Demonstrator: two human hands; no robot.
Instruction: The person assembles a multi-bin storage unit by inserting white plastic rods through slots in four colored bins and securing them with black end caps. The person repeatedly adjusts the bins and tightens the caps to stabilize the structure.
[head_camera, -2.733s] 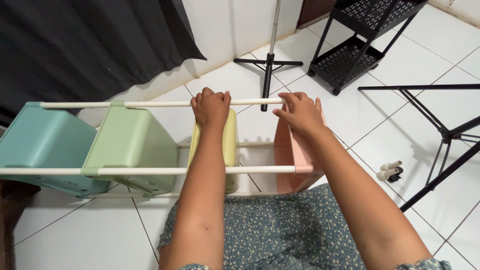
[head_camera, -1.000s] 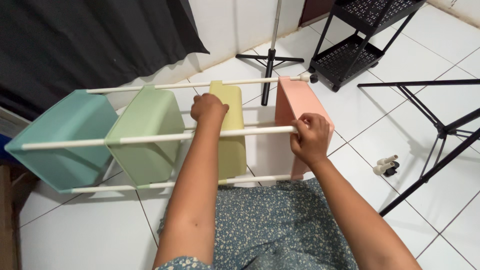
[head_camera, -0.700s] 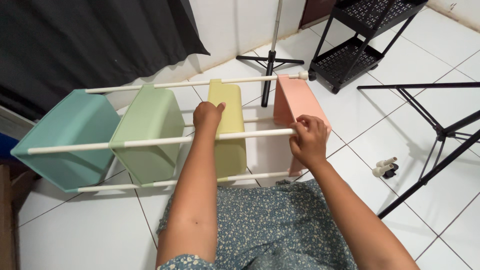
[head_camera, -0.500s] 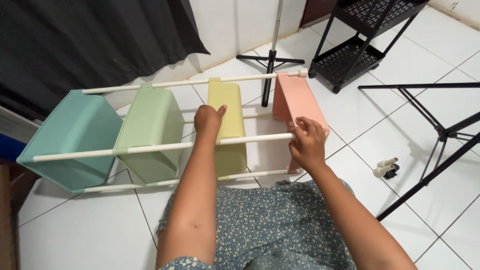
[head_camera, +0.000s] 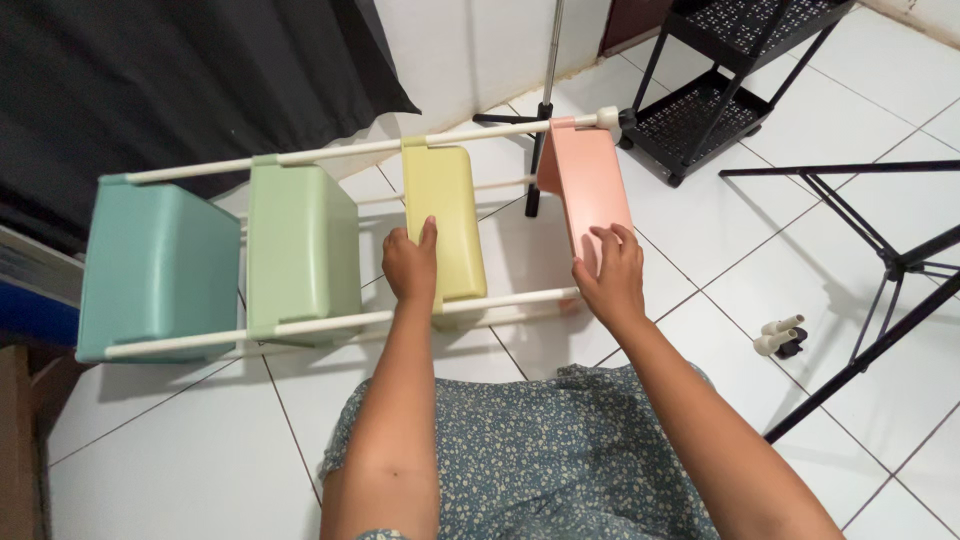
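Observation:
A rack of white tubes lies on its side on the tiled floor, carrying a teal bin (head_camera: 155, 265), a green bin (head_camera: 298, 245), a yellow bin (head_camera: 447, 215) and a pink bin (head_camera: 590, 180). My left hand (head_camera: 411, 265) rests flat on the yellow bin's upturned face, fingers pointing away from me. My right hand (head_camera: 608, 270) lies on the pink bin's face with its fingers spread, its heel at the end of the near white tube (head_camera: 330, 322). The far white tube (head_camera: 330, 152) runs along the bins' far edges.
A black wheeled cart (head_camera: 715, 85) stands at the back right. A black tripod base (head_camera: 540, 115) sits behind the rack, and black stand legs (head_camera: 880, 270) cross the floor on the right. Two white caster-like parts (head_camera: 780, 335) lie near them. A dark curtain (head_camera: 180, 70) hangs at the left.
The rack has rolled toward me, so the bins' flat faces turn up. Both hands let go of the tube and now lie flat on the yellow and pink bins.

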